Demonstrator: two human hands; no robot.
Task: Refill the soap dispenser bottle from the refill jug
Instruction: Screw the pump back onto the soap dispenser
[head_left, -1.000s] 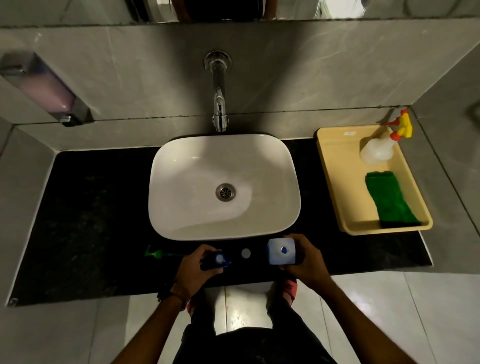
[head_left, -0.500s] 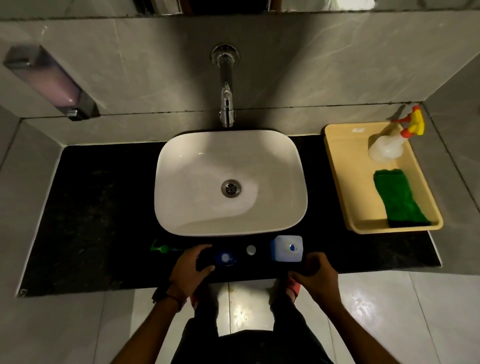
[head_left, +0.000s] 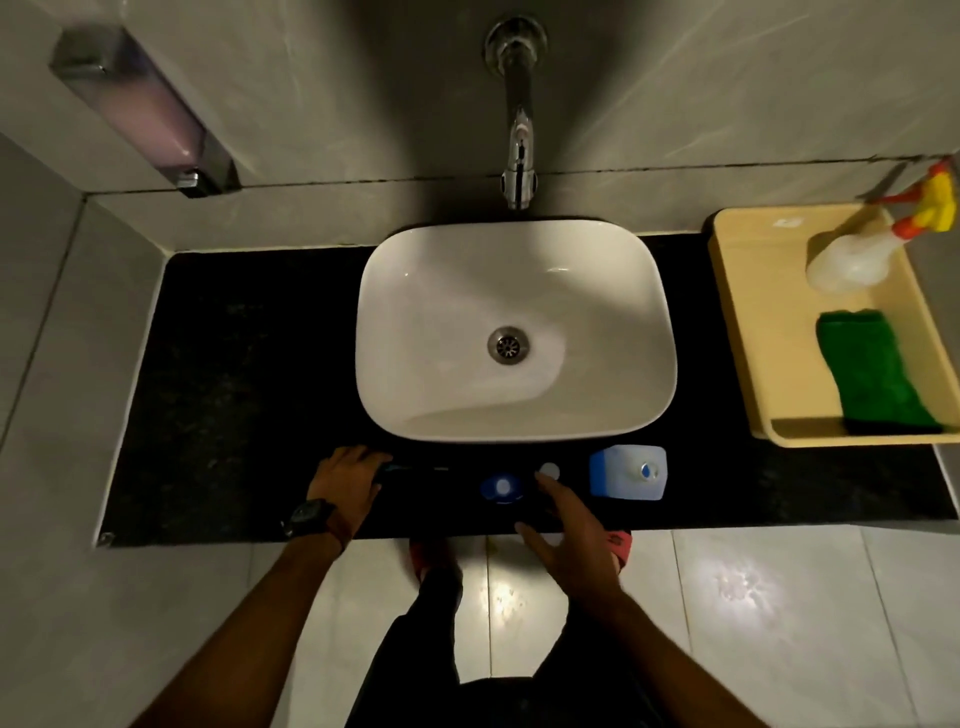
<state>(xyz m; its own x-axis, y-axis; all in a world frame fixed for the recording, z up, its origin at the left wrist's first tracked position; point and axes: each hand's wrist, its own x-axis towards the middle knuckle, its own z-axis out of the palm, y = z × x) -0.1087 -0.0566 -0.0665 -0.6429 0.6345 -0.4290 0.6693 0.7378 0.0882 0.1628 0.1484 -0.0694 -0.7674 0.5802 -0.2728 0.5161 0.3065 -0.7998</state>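
Two hands reach over the front edge of the black bench (head_left: 218, 395). The left hand (head_left: 345, 480), low and left of centre, lies over the green pump head (head_left: 415, 468), mostly hidden in the dark; whether its grip holds the pump cannot be told. The right hand (head_left: 569, 530) hovers released, fingers spread, just right of the open blue soap bottle (head_left: 501, 488). The refill jug (head_left: 627, 472) stands right of it, a small white cap (head_left: 549, 471) between them.

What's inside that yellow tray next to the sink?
The yellow tray holds a white spray bottle with a red and yellow trigger, lying at its far end, and a green cloth nearer the front. Whatever lies beneath the cloth is covered.
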